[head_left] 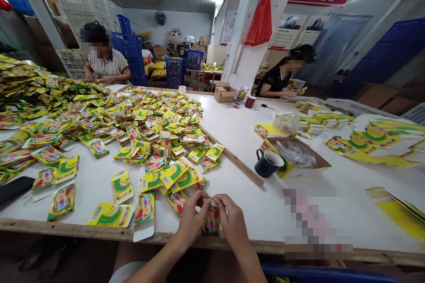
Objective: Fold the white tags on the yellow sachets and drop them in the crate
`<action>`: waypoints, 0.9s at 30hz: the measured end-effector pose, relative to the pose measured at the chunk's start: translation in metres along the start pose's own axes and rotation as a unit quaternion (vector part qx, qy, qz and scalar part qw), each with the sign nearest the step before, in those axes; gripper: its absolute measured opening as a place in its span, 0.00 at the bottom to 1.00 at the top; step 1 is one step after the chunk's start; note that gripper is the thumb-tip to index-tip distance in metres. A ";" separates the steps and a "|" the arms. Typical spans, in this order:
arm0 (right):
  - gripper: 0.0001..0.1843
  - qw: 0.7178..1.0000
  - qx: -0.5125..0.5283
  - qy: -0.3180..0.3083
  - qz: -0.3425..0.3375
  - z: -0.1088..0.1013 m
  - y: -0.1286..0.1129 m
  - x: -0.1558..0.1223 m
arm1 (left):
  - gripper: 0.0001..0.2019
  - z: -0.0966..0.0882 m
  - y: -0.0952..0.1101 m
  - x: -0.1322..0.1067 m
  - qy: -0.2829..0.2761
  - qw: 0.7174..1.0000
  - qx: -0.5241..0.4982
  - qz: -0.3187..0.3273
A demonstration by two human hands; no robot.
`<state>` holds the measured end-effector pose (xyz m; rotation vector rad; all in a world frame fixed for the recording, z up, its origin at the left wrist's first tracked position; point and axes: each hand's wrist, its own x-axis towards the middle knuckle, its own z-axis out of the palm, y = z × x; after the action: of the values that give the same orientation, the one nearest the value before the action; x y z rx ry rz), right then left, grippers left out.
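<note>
At the table's near edge, my left hand (195,216) and my right hand (232,219) are pinched together at the top of a small printed carton (211,222). Its front is yellow and green with colourful letters, and it stands roughly upright between them. My fingers cover its upper edge, so whether the flap is open or closed is hidden. Just beyond my left hand lie overlapping yellow cartons (174,173). A carton with a white flap showing (144,208) and another lying flat (111,215) are to the left.
A large heap of cartons (66,115) covers the left. A wooden strip (237,161) divides the tabletop. To the right are a dark mug (268,163), an open box with clear plastic bags (312,169) and flat yellow card (398,208). Two people (108,64) (277,77) sit across the table.
</note>
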<state>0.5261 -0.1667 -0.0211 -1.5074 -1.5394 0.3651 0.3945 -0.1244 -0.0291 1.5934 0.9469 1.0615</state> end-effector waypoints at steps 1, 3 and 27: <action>0.12 1.000 0.002 -0.008 0.002 -0.002 0.000 0.000 | 0.06 0.000 -0.001 0.000 0.001 1.000 -0.003 -0.002; 0.09 1.000 0.011 -0.020 0.012 -0.007 0.001 -0.002 | 0.07 0.002 -0.002 0.000 0.004 1.000 -0.010 -0.007; 0.12 0.974 0.196 0.023 0.113 -0.004 0.012 -0.028 | 0.07 -0.008 -0.013 -0.013 -0.034 0.997 -0.019 0.064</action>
<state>0.5324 -0.1910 -0.0391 -1.3646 -1.1753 0.7172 0.3817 -0.1314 -0.0426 1.6668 0.7828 1.0988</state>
